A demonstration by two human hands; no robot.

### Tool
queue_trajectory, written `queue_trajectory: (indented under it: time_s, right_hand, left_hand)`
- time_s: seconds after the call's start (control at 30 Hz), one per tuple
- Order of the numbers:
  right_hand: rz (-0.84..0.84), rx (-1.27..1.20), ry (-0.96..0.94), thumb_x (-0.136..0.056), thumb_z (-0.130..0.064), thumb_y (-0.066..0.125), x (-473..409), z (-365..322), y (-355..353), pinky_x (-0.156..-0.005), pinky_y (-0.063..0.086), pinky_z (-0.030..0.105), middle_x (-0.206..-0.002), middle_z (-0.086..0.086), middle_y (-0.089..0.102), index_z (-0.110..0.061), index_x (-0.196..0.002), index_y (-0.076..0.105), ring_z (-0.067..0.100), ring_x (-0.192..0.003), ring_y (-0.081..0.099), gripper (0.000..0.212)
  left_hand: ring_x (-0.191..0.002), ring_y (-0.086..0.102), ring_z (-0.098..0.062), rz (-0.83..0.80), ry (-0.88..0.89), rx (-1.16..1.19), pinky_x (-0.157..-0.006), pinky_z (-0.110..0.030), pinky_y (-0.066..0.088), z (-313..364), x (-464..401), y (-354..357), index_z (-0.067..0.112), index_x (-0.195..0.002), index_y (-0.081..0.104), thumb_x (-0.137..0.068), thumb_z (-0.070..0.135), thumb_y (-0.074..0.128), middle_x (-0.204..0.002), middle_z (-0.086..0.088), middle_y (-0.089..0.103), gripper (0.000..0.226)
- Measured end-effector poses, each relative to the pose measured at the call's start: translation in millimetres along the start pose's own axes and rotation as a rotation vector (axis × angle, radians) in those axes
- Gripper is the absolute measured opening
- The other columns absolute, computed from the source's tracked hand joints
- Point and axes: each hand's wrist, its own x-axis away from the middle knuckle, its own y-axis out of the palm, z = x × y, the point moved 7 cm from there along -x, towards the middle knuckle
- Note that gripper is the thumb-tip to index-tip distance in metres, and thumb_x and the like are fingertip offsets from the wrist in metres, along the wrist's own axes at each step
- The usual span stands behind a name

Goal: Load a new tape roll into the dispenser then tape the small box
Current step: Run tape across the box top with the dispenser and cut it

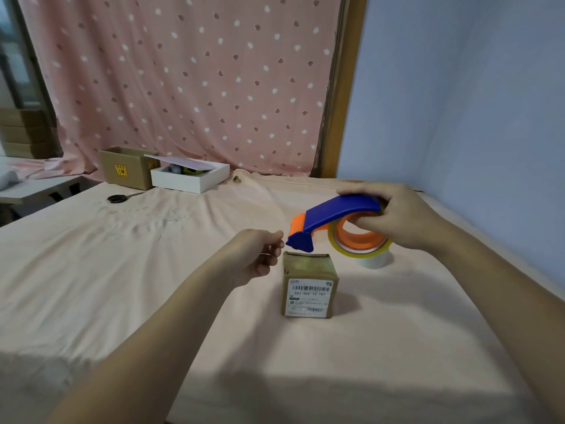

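A small brown box (308, 286) with a white barcode label stands on the peach cloth, right of centre. My right hand (397, 218) grips the blue and orange tape dispenser (333, 218) by its handle, held in the air just behind the box. A clear tape roll (357, 244) sits on the dispenser's orange hub. The dispenser's blue nose hangs just above the box's far top edge. My left hand (260, 255) hovers beside the box's left top corner, fingers loosely curled near the dispenser's nose, holding nothing that I can see. A white roll (373, 261) lies behind the dispenser.
The table (122, 286) is covered with peach cloth. At the back left stand an open cardboard box (125, 168) and a white box (189, 177) with its lid ajar. Black scissors (119, 198) lie in front of them. A blue wall (458, 102) is on the right.
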Motion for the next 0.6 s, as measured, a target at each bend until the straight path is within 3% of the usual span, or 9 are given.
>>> queue_trajectory:
  time_s: [0.1,0.2,0.27,0.37,0.47,0.6]
  right_hand:
    - [0.006,-0.039,-0.006,-0.085,-0.004,0.077,-5,0,-5,-0.076,0.048,0.015,-0.106,-0.035,0.061,-0.055,-0.111,0.059,-0.003,-0.1,0.062,0.06]
    - [-0.038,-0.043,-0.018,-0.084,-0.004,0.077,-7,2,-2,-0.074,0.048,0.01,-0.107,-0.036,0.062,-0.06,-0.109,0.059,-0.015,-0.099,0.06,0.063]
    - [-0.073,-0.03,-0.028,-0.084,-0.004,0.077,-7,2,-1,-0.071,0.048,0.006,-0.109,-0.036,0.062,-0.058,-0.112,0.059,-0.017,-0.099,0.059,0.064]
    - [-0.141,0.038,-0.041,-0.084,-0.002,0.077,-7,2,-4,-0.077,0.045,0.012,-0.11,-0.037,0.06,-0.051,-0.121,0.061,-0.018,-0.099,0.058,0.063]
    - [-0.195,0.08,-0.074,-0.082,0.001,0.076,-1,3,-8,-0.08,0.044,0.007,-0.104,-0.044,0.063,-0.042,-0.126,0.066,-0.016,-0.101,0.058,0.062]
    - [-0.212,0.109,-0.137,-0.082,-0.001,0.079,3,-4,-11,-0.083,0.039,0.001,-0.102,-0.05,0.058,-0.032,-0.129,0.069,-0.015,-0.101,0.058,0.057]
  left_hand:
    - [-0.05,0.042,-0.011,0.046,0.014,0.054,-0.044,-0.02,0.025,2,-1,-3,0.011,-0.074,0.06,-0.098,0.022,0.06,-0.06,0.001,0.052,0.026]
    - [-0.051,0.041,-0.013,0.168,0.088,0.055,-0.041,-0.02,0.025,2,-1,-10,0.01,-0.072,0.061,-0.096,0.018,0.061,-0.06,0.0,0.051,0.026]
    - [-0.052,0.041,-0.015,0.227,0.133,0.037,-0.042,-0.021,0.026,2,1,-9,0.009,-0.071,0.061,-0.096,0.017,0.06,-0.058,0.0,0.051,0.025]
    - [-0.054,0.047,-0.017,0.307,0.172,0.023,-0.049,-0.024,0.032,-2,0,-17,0.01,-0.074,0.061,-0.096,0.016,0.059,-0.061,-0.002,0.056,0.023]
    - [-0.056,0.057,-0.015,0.297,0.205,0.023,-0.05,-0.023,0.043,-5,-1,-22,0.01,-0.078,0.064,-0.098,0.018,0.06,-0.067,-0.003,0.064,0.022]
    - [-0.05,0.056,-0.012,0.235,0.212,0.222,-0.053,-0.018,0.057,-16,-5,-18,-0.003,-0.093,0.071,-0.097,0.011,0.067,-0.067,-0.007,0.063,0.015]
